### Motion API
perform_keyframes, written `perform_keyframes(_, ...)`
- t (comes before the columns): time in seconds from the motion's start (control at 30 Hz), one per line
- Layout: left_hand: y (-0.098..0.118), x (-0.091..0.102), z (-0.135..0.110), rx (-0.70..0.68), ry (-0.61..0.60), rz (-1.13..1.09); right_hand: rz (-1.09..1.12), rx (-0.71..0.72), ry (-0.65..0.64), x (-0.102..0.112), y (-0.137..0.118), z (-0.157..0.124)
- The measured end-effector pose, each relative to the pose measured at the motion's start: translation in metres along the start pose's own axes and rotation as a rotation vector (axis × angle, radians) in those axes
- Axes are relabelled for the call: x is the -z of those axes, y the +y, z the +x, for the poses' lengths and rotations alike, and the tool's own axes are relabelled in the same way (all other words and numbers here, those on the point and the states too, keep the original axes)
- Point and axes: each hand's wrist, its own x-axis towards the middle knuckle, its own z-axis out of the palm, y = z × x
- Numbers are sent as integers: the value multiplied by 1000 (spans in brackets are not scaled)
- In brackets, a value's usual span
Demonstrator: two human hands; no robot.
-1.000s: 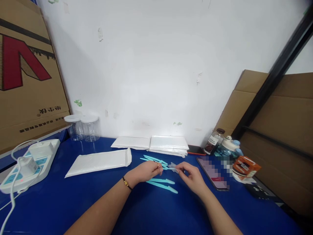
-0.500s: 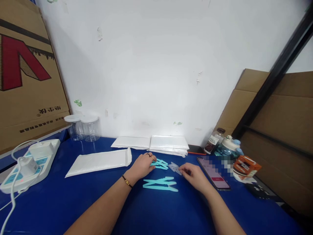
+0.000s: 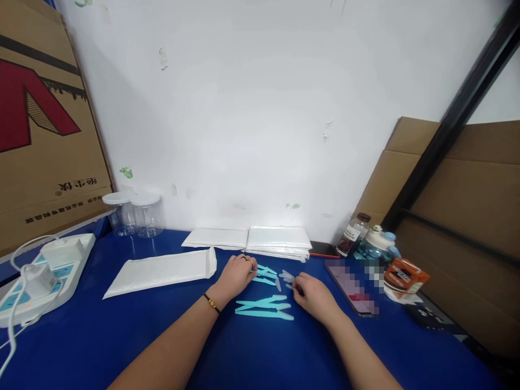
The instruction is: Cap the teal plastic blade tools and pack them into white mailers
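My left hand [image 3: 235, 275] rests on the blue table [image 3: 122, 336] with its fingers curled over the far pile of teal plastic sticks [image 3: 264, 273]. Whether it grips one is hidden. My right hand [image 3: 311, 295] lies just right of the sticks, its fingertips pinched at several small clear plastic caps [image 3: 285, 277]. Three more teal sticks [image 3: 264, 307] lie side by side between my two hands, nearer to me.
A white padded envelope [image 3: 160, 271] lies at the left; a stack of them [image 3: 268, 239] sits by the wall. Two clear jars [image 3: 134, 214] and a power strip [image 3: 36, 273] stand far left. A phone [image 3: 353, 284], bottles [image 3: 365, 241] and an orange box [image 3: 406, 276] are at the right.
My left hand laid a teal stick with the near ones and moved back to the far pile. My right hand lowered the clear cap to the table.
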Motion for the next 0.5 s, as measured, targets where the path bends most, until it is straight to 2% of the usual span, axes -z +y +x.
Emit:
perform_keyframes(0.1,8,8,-1,-20,12,-36,0,-19,43,2,2,-1)
perform_keyframes(0.33,17,12,-3,-61,-38,-49,355,-56,68,7,-3,-1)
perform_keyframes(0.5,17,12,-3,-65,-34,-55,369,-16,62,7,-9,0)
